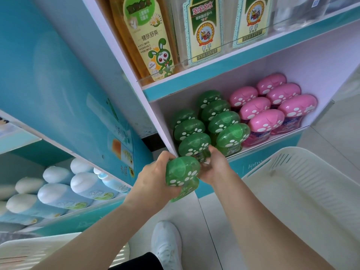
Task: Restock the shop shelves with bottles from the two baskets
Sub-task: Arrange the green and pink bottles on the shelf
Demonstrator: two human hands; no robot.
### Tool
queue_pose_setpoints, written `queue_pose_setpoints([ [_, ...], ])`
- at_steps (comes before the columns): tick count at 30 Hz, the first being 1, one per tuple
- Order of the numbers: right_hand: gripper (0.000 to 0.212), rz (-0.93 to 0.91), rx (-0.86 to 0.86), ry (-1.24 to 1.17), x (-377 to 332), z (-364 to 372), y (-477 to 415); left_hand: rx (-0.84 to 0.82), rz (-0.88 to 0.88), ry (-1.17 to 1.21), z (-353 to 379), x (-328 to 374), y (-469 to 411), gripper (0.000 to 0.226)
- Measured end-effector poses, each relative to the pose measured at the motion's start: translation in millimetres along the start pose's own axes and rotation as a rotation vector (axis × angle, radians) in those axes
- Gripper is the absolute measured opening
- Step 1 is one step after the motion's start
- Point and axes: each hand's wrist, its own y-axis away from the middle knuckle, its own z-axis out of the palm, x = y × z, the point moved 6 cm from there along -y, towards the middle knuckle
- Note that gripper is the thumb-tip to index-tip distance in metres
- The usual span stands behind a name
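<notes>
My left hand (155, 174) grips a green bottle with a white-spotted mushroom cap (182, 171), held just in front of the lower shelf's front edge. My right hand (215, 164) holds the body of the front green bottle (194, 144) standing at the shelf's left front corner. Behind it stand several more green-capped bottles (224, 119) in two rows. Pink-capped bottles (266, 119) fill the right half of the same shelf. A cream basket (303, 172) on the floor at the right shows no bottles inside.
The shelf above carries tall yellow and clear bottles (204, 30) behind a clear rail. A lower unit at the left holds pale blue bottles with white caps (64, 193). A second cream basket's rim (64, 248) shows at the bottom left. My white shoe (166, 242) is on the tiled floor.
</notes>
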Motion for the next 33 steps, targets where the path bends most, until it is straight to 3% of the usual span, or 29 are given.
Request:
queue_pose_setpoints([
  [4,0.031,-0.044,0.055,0.197,-9.1,1.0,12.3,0.000,0.023,0.015,0.5,9.1,-0.6,0.051],
  [9,0.015,-0.282,0.070,0.818,-36.4,-0.8,48.4,-0.013,0.053,0.008,1.1,21.5,-1.1,0.054],
  [14,0.062,-0.526,-0.232,1.405,-47.4,10.2,105.9,-0.041,0.068,-0.007,10.5,36.3,-2.9,0.058],
  [18,0.062,-0.802,-0.297,1.749,-44.3,15.4,129.9,-0.051,0.081,-0.004,23.0,50.5,-5.3,0.059],
  [21,0.054,-0.987,-0.201,1.791,-50.9,13.0,131.4,-0.074,0.077,0.002,32.6,60.3,-6.6,0.061],
  [24,0.050,-1.022,-0.172,1.816,-60.6,6.3,124.8,-0.102,0.070,0.009,34.8,63.8,-9.2,0.054],
  [27,0.047,-1.053,-0.107,1.738,-70.8,-5.9,115.2,-0.120,0.045,0.077,26.7,65.0,-13.4,0.066],
  [33,0.042,-1.125,-0.021,1.715,-70.8,-20.6,99.3,0.126,-0.026,0.080,0.6,82.0,-61.7,0.060],
])
